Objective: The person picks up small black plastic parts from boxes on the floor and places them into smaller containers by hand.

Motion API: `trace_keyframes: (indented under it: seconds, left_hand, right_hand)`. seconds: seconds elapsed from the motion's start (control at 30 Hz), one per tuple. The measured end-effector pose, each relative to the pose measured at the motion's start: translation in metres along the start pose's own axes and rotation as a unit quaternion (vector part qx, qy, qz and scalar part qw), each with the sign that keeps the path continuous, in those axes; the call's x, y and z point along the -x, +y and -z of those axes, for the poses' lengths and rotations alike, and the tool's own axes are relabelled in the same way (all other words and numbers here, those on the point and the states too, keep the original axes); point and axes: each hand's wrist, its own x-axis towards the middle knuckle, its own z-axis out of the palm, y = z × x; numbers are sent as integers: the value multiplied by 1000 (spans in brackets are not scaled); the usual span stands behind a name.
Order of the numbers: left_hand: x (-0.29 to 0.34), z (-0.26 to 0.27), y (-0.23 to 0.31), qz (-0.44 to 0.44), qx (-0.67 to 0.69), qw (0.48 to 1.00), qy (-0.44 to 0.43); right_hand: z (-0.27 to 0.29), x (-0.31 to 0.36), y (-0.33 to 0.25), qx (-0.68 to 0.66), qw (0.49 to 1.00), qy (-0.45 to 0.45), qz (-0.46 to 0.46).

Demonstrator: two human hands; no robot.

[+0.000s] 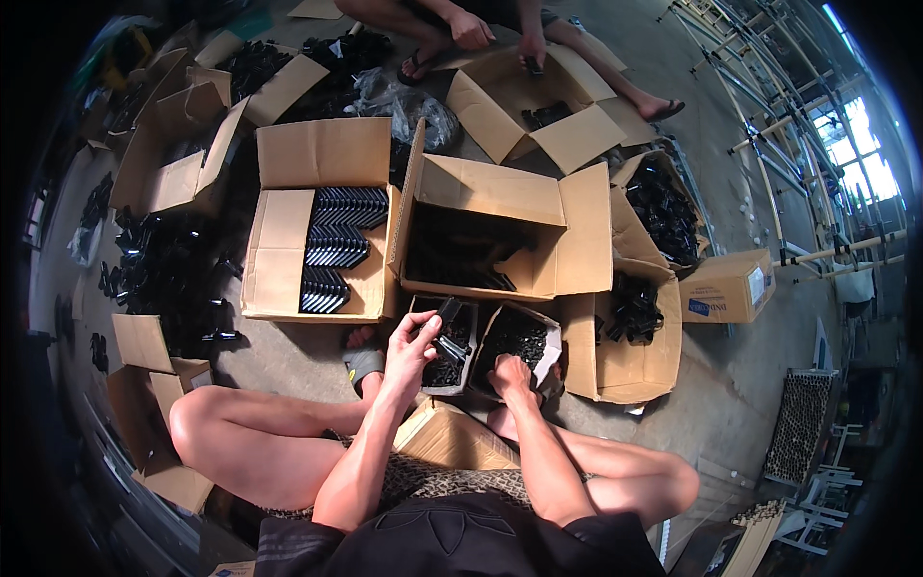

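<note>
While left hand [411,350] pinches a black part [450,311], long axis unclear, right hand [512,374], nearer, reaches into parts box [550,350] at left's three o'clock; its grip hidden.

Garment, upper: black shirt [567,550], short-sleeved; thin outlined motif of curved and angled lines on the front; pale parallel stripes on the left sleeve [296,546]. Garment, lower: shorts [409,483], short in the leg, knees uncovered; mottled animal-print pattern, dark spots on light tan. Footwear: grey sandal [363,364], broad strap, small yellow mark. Left hand [409,354] and right hand [511,375]: ungloved; forearms uncovered.
</note>
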Motion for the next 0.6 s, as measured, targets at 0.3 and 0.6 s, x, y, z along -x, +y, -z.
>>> trace_keyframes:
  seconds: [0.3,0.6]
  left_hand:
    - [4,-6,4,-10,-38,999,-10]
    - [2,-1,-1,-25,-30,999,-1]
  right_hand:
    - [-8,-2,12,20,999,-28,40]
    - [-12,-16,31,-113,992,-15,48]
